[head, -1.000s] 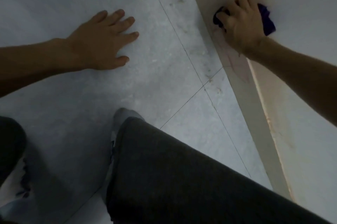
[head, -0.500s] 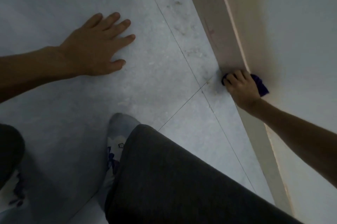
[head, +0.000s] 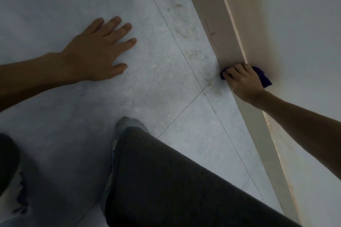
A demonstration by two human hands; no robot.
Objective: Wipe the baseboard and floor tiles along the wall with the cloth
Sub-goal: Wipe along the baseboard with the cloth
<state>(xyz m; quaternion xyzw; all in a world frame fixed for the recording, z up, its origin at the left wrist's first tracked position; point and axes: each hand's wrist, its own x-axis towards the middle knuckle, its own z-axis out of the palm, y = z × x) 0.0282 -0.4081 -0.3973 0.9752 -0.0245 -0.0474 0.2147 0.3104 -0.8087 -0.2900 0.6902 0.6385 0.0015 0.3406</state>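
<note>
Cloth (head: 263, 77): dark blue, bunched under my right hand (head: 244, 83), pressed on the baseboard (head: 206, 10) beside the floor tiles (head: 166, 71).
Right fingers: curled around it.
Left hand (head: 97, 53): flat on the tiles, fingers spread wide.

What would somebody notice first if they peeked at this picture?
Probably the right hand on the right, pressing a dark purple cloth against the baseboard where it meets the floor. Next, the left hand spread flat on the grey floor tiles, and a dark trouser leg filling the bottom.
</note>
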